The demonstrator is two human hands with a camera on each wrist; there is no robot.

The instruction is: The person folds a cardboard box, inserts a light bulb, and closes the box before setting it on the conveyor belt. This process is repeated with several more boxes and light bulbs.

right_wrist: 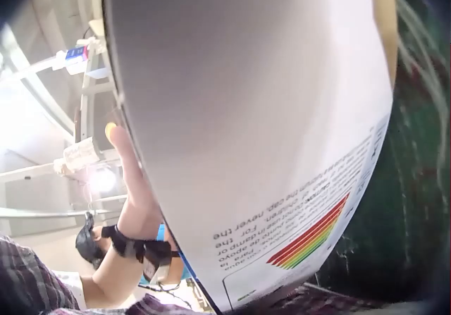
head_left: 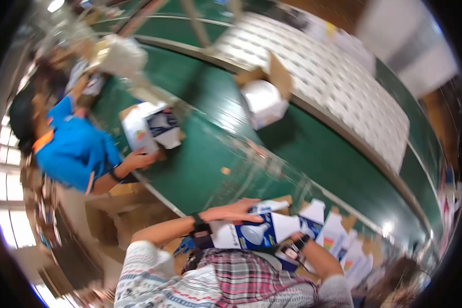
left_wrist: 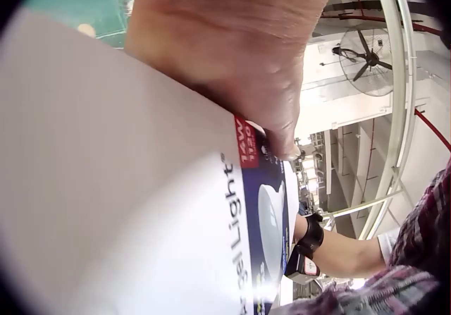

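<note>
A white and blue light bulb box [head_left: 256, 233] lies in front of the person's body, with a bulb picture and "14W" print. The left hand [head_left: 236, 211] holds it at its far left edge, its thumb over the printed face in the left wrist view. At the box's right end the right hand [head_left: 295, 237] is mostly hidden; I cannot tell how its fingers lie. The box's white side [right_wrist: 261, 103], printed with a coloured energy scale, fills the right wrist view. Both wrists wear black straps.
More printed boxes [head_left: 339, 236] stand in a row at the right. An open carton [head_left: 264, 102] with something white inside stands across the green table [head_left: 200, 149]. A white tray of bumps [head_left: 313, 77] lies behind. Another person in blue [head_left: 77, 149] handles a box [head_left: 138, 128] at left.
</note>
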